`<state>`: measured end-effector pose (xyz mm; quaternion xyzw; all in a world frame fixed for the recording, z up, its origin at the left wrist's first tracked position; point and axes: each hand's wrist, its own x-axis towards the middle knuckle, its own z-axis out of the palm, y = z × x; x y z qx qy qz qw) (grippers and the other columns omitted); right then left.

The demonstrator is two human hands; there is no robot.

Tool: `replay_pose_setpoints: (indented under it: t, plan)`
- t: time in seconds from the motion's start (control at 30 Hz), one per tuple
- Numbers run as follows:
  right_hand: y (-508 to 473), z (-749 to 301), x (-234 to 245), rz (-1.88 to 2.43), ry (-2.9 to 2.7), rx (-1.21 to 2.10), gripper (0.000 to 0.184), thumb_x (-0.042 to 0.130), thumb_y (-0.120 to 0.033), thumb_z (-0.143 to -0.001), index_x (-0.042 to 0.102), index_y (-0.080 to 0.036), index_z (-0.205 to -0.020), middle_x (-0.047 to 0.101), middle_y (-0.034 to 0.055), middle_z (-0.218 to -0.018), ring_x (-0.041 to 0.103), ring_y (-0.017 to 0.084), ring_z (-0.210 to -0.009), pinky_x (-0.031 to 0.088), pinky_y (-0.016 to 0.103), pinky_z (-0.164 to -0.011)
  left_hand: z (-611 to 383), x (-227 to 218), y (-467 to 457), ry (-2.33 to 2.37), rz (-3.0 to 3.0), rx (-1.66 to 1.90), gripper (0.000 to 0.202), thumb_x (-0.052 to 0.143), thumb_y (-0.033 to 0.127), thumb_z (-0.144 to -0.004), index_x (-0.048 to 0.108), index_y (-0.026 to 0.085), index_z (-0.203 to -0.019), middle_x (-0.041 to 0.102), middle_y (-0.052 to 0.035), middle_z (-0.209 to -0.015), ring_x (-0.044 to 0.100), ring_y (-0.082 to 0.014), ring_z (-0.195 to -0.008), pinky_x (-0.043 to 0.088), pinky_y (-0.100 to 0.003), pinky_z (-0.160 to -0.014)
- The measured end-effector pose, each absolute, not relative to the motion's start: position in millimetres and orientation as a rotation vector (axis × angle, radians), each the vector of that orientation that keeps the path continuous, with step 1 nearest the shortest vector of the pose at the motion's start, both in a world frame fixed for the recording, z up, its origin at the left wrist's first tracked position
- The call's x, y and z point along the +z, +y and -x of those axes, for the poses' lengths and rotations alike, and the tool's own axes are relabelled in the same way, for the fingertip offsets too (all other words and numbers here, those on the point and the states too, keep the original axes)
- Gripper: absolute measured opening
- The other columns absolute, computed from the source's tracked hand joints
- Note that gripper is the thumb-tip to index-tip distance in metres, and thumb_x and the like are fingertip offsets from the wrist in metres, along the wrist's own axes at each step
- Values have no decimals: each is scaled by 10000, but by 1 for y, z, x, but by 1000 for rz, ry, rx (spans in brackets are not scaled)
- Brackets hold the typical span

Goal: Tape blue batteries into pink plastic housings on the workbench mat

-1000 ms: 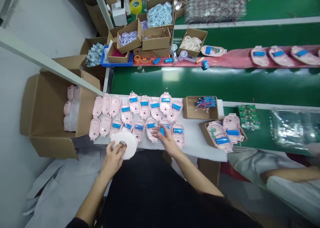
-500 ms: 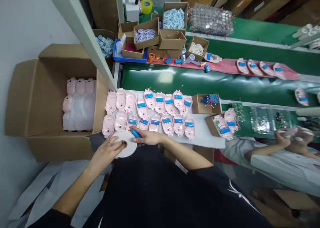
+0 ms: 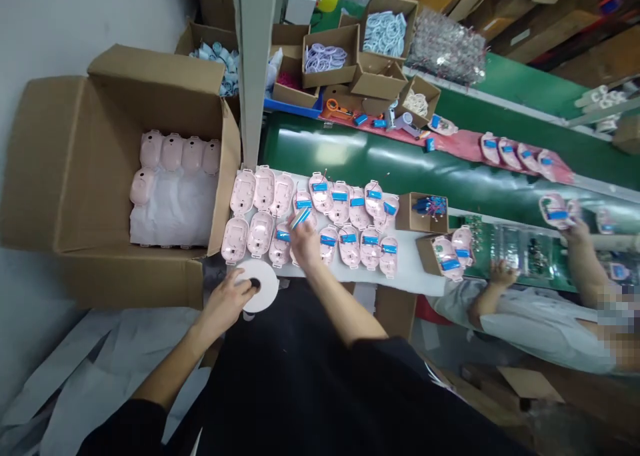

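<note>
My left hand (image 3: 225, 304) is closed on a roll of white tape (image 3: 266, 285), fingers at its core, just off the table's near edge. Pinched in my right hand (image 3: 306, 245) is a blue battery (image 3: 300, 217) with a white strip along it. This hand is over the rows of pink plastic shells (image 3: 260, 233). Most shells to the right hold a blue battery (image 3: 349, 238) with thin wires; several at the left end hold none. My right hand hides part of the shells under it.
A large carton (image 3: 75, 243) with pink shells and white sheet stands left, beside a grey post (image 3: 256, 63). A small box of batteries (image 3: 425, 222) is right of the shells. Beyond runs a green conveyor belt (image 3: 350, 151). A co-worker's hand (image 3: 579, 233) holds a shell at right.
My right hand has moved from the tape roll up and right over the shells, carrying the battery. Its white strip now shows. The co-worker's hands have moved apart, one out over the belt.
</note>
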<state>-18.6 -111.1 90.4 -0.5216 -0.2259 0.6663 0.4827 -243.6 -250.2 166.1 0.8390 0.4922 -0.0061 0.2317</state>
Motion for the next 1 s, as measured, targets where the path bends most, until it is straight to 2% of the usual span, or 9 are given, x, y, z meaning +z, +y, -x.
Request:
replay_pose_setpoints:
  t: [0.07,0.17,0.27,0.33,0.4,0.47,0.63,0.87,1.0]
  plan:
    - [-65,15,68,1313,-740,1510,520,828,-463,-775,655,-237,-1211,731,95,-1286,611,276,-1369,485,486,-1188,259,157,-260,1388,-2255,1,512,649,63,-842,703,264,-1310,707,-64,-1229,416,-354,-1416,533,-454,-1102]
    - [-26,12,33,1402,-1046,1543,583,856,-423,-729,662,-213,-1237,738,111,-1277,642,298,-1318,494,491,-1167,292,144,-272,1598,-2194,69,441,725,190,-850,721,237,-1289,700,-97,-1266,401,-417,-1402,555,-494,-1047]
    - [-7,11,8,1553,-1139,1394,624,724,-452,-849,574,-190,-1395,693,136,-1371,647,276,-1304,508,474,-1145,319,134,-281,1732,-2199,188,422,761,276,-849,732,218,-1266,704,-118,-1244,420,-431,-1372,496,-564,-1114]
    - [13,12,-2,1736,-1176,1221,655,635,-397,-909,473,-165,-1500,643,166,-1442,634,272,-1315,505,464,-1142,327,128,-288,1761,-2199,251,424,771,309,-845,732,201,-1253,710,-127,-1213,440,-421,-1353,472,-578,-1136]
    - [39,13,-7,1898,-1345,1096,659,601,-298,-909,444,-121,-1523,617,200,-1467,619,300,-1322,486,473,-1154,327,122,-294,1781,-2184,286,415,768,334,-846,733,188,-1234,712,-136,-1201,452,-412,-1345,474,-577,-1132]
    - [62,14,-9,1961,-1653,993,627,569,-207,-895,474,-94,-1504,602,216,-1483,594,330,-1337,451,486,-1177,323,118,-301,1798,-2162,305,404,756,353,-855,734,187,-1223,711,-140,-1202,461,-406,-1343,478,-575,-1125]
    - [88,5,-4,1848,-2425,734,604,509,-72,-903,506,-103,-1506,601,207,-1484,557,329,-1343,342,474,-1238,317,112,-314,1835,-2088,304,377,733,356,-880,727,203,-1223,707,-137,-1206,459,-410,-1351,509,-556,-1088]
    - [89,5,-9,1754,-2753,632,590,417,5,-939,514,-88,-1513,525,192,-1589,482,272,-1448,228,417,-1288,317,108,-314,1845,-2060,292,368,758,335,-854,721,208,-1198,708,-130,-1204,449,-405,-1339,509,-533,-1087]
    - [89,16,-14,1793,-2762,665,549,379,-24,-983,531,-65,-1509,552,213,-1559,513,276,-1431,270,394,-1269,316,107,-309,1842,-2059,281,359,735,347,-873,722,196,-1199,709,-139,-1200,448,-410,-1351,481,-559,-1113]
